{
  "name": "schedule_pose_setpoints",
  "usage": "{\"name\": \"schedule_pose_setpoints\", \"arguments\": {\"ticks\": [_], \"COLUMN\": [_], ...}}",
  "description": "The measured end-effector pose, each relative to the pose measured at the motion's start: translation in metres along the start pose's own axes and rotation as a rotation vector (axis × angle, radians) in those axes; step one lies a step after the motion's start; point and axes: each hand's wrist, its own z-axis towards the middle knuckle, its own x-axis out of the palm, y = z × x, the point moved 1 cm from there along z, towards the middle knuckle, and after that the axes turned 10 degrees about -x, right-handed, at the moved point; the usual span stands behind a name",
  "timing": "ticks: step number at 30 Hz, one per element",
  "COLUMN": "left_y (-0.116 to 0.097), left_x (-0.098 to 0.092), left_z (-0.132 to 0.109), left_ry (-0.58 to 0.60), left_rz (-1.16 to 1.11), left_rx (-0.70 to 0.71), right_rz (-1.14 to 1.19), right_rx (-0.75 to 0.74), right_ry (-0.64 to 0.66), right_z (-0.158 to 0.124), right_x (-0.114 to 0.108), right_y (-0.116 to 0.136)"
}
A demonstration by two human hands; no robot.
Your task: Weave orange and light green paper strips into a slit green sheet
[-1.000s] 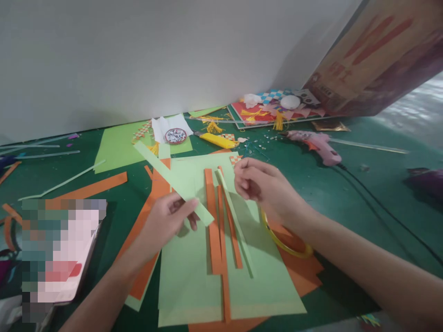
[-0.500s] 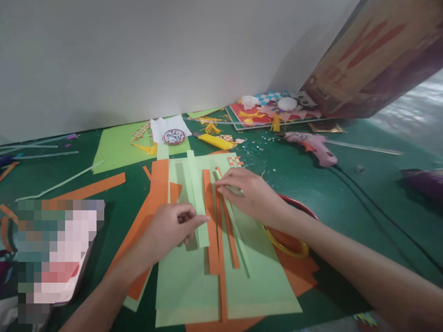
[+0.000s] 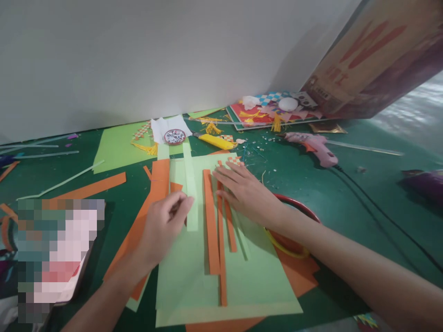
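Mid-frame, your left grip (image 3: 166, 216) pinches a pale-green flat paper strip (image 3: 192, 189); your finger-spread right grip (image 3: 242, 186), sweeping sideways, could skew 2 narrow orange paper strips (image 3: 222, 258).

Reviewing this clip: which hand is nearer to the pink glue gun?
Right. The right hand is over the thin strips, left of the pink glue gun; the left hand is farther left, at the wide green strip.
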Motion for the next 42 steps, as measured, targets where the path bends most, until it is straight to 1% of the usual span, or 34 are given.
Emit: {"name": "schedule_pose_setpoints", "arguments": {"ticks": [2,3,5,6,10,13,16,21,23,26,29,31,33,36,38,40,42], "left_y": [0.000,0.000,0.001,0.002,0.004,0.003,0.004,0.008,0.010,0.010,0.008,0.008,0.008,0.009,0.009,0.007,0.005], "left_x": [-0.002,-0.002,-0.003,-0.003,-0.002,-0.002,-0.002,0.001,0.002,0.002,0.002,0.002,0.003,0.007,0.009,0.011,0.011], "left_z": [0.001,0.001,0.002,0.003,0.004,0.004,0.003,0.002,0.002,0.002,0.001,0.000,0.000,-0.002,-0.003,-0.004,-0.005], "left_ry": [-0.101,-0.129,-0.157,-0.159,-0.141,-0.132,-0.099,0.015,0.028,0.027,-0.002,-0.027,-0.044,-0.031,-0.007,0.025,0.067], "left_rz": [-0.025,-0.020,0.012,0.031,0.063,0.073,0.085,0.134,0.189,0.244,0.249,0.249,0.266,0.353,0.381,0.288,0.058], "left_rx": [-0.017,-0.027,-0.032,-0.029,-0.023,-0.024,-0.004,0.009,0.004,0.013,0.058,0.111,0.188,0.318,0.351,0.303,0.183], "right_rz": [0.022,0.038,0.069,0.078,0.076,0.098,0.119,0.102,0.076,0.068,0.106,0.134,0.146,0.127,0.114,0.114,0.122], "right_rx": [0.000,-0.009,-0.046,-0.066,-0.195,-0.228,-0.224,-0.222,-0.219,-0.220,-0.247,-0.269,-0.271,-0.245,-0.230,-0.217,-0.207], "right_ry": [-0.035,-0.053,-0.078,-0.071,0.071,0.140,0.147,0.152,0.131,0.064,-0.008,-0.025,0.001,0.075,0.100,0.095,0.093], "right_z": [0.001,0.002,0.002,0.002,0.000,-0.001,-0.001,0.000,0.001,0.002,0.003,0.002,0.001,-0.001,-0.002,-0.002,-0.002], "right_x": [-0.001,-0.003,-0.007,-0.010,-0.012,-0.009,-0.006,-0.007,-0.008,-0.010,-0.012,-0.012,-0.010,-0.005,-0.002,0.000,0.001], "right_y": [0.001,0.003,0.008,0.011,0.026,0.032,0.030,0.020,0.017,0.017,0.021,0.026,0.031,0.036,0.038,0.038,0.037]}}
